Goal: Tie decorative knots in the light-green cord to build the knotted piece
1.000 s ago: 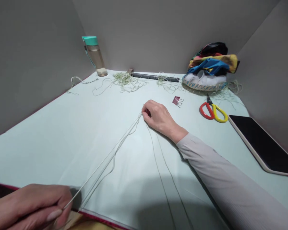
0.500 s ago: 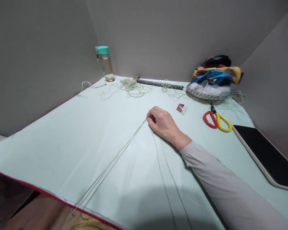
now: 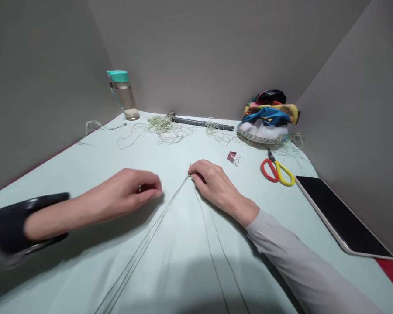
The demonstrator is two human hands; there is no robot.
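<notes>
My right hand (image 3: 212, 181) pinches several thin pale green cords (image 3: 153, 224) near one end, its thumb and fingertips pressed together just above the pale tablecloth. A short tip pokes up past the fingers. From this pinch, one group of cords runs down to the lower left and two more cords (image 3: 216, 233) run down toward the near side. My left hand (image 3: 134, 192) is to the left of the cords, apart from them. Its fingers are curled and the tips meet the thumb, with nothing visible between them. A dark band circles the left wrist.
Tangled green threads (image 3: 163, 126) and a dark rod (image 3: 203, 124) lie at the back. A bottle (image 3: 126, 96) stands back left. On the right are a maroon binder clip (image 3: 232, 157), red-and-yellow scissors (image 3: 277, 170), a basket (image 3: 265, 138) with cloth, and a tablet (image 3: 340, 213).
My left hand has come into view from the left, toward the cords. My right hand keeps its pinch on the cords. The view has shifted, so the scene sits lower and more to the left.
</notes>
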